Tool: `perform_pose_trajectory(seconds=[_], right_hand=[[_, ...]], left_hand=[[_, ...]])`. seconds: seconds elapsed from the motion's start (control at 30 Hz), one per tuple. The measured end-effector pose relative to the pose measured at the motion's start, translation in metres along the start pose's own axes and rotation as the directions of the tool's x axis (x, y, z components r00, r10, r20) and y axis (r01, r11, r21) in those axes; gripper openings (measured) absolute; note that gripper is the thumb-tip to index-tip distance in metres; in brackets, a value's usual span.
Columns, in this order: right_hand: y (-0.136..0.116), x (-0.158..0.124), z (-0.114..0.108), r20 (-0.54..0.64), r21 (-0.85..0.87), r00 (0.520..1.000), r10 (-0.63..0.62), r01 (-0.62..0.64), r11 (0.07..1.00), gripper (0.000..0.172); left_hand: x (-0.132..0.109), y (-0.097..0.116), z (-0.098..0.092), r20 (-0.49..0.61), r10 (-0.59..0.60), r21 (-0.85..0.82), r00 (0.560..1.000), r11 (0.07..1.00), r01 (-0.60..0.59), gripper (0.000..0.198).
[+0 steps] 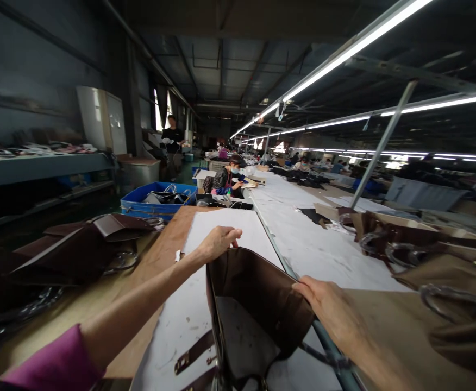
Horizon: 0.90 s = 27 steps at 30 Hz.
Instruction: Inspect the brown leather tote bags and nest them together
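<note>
- We see our left arm reach in from the near left, its purple sleeve pushed back toward the elbow and the bare forearm slanting up to the far end of the brown bag.
- We hold our left hand at the bag's far left corner, wrist slightly bent, back of the hand upward and fingers curled toward the right; we cannot tell whether they pinch the rim.
- We bring our right arm in from the near right, the forearm slanting far and left.
- We grip the bag's right rim with our right hand, the thumb laid along the edge and the other fingers mostly hidden.
- We have the bag between both hands, at the near middle of the table, over white paper, its mouth open so we look inside.
- We see a strap with metal fittings stick out at the bag's near left.
- We have more brown bags lying to the left, and others to the right.
</note>
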State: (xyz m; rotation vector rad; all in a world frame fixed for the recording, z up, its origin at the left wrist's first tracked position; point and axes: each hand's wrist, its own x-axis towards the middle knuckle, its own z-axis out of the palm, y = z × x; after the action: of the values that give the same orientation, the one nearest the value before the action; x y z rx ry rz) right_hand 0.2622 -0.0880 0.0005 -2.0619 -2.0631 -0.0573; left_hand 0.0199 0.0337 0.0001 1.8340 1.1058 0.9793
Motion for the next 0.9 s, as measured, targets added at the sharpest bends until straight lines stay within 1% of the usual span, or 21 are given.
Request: perform_pose_trajectory(seconds=[0.03,0.1,0.17,0.23,0.33,0.4,0.47,0.57,0.67,0.73,0.8,0.83,0.9], right_hand=[[-0.007,0.005,-0.001,-0.007,-0.037,1.0,-0.026,0.026,0.999,0.026],[-0.026,0.017,-0.003,-0.037,-0.052,0.991,-0.128,0.126,0.991,0.018],[-0.051,0.032,-0.003,-0.073,-0.021,0.965,-0.252,0.251,0.968,0.02],[-0.076,0.048,-0.001,-0.072,0.002,0.937,-0.342,0.343,0.939,0.024],[-0.107,0.069,0.005,0.047,0.012,0.91,-0.411,0.411,0.911,0.024],[-0.118,0.081,0.009,0.13,0.022,0.891,-0.434,0.435,0.9,0.021],[-0.123,0.09,0.012,0.181,0.042,0.871,-0.456,0.456,0.889,0.019],[-0.122,0.096,0.013,0.232,0.073,0.849,-0.475,0.471,0.879,0.016],[-0.11,0.1,0.009,0.242,0.089,0.862,-0.446,0.438,0.895,0.015],[-0.095,0.103,0.005,0.242,0.098,0.884,-0.4,0.388,0.916,0.013],[-0.075,0.105,-0.001,0.247,0.102,0.91,-0.333,0.317,0.943,0.011],[-0.064,0.106,-0.005,0.252,0.102,0.922,-0.293,0.276,0.956,0.01],[-0.042,0.103,-0.012,0.261,0.101,0.941,-0.214,0.194,0.976,0.011]], left_hand=[[0.0,0.0,0.0,-0.029,-0.03,-0.044,0.999,0.999,0.028,0.047],[0.0,-0.002,-0.001,-0.08,-0.061,-0.095,0.995,0.994,0.054,0.052],[0.0,-0.004,-0.002,-0.129,-0.085,-0.139,0.988,0.988,0.067,0.052],[0.0,-0.007,-0.002,-0.161,-0.097,-0.174,0.982,0.982,0.068,0.052],[0.0,-0.01,-0.002,-0.197,-0.097,-0.206,0.976,0.977,0.056,0.051],[-0.002,-0.01,-0.004,-0.239,-0.087,-0.216,0.967,0.976,0.035,0.049],[-0.005,-0.007,-0.007,-0.297,-0.069,-0.209,0.952,0.978,0.005,0.046],[-0.016,0.003,-0.017,-0.374,-0.032,-0.18,0.927,0.983,-0.038,0.042],[-0.039,0.017,-0.027,-0.391,-0.002,-0.086,0.92,0.996,-0.034,0.037],[-0.061,0.024,-0.029,-0.349,-0.005,-0.015,0.937,1.0,0.0,0.033],[-0.087,0.027,-0.025,-0.274,-0.019,0.021,0.962,0.999,0.026,0.033],[-0.099,0.027,-0.021,-0.229,-0.031,0.032,0.973,0.999,0.039,0.036],[-0.119,0.025,-0.01,-0.137,-0.077,0.058,0.988,0.995,0.086,0.053]])
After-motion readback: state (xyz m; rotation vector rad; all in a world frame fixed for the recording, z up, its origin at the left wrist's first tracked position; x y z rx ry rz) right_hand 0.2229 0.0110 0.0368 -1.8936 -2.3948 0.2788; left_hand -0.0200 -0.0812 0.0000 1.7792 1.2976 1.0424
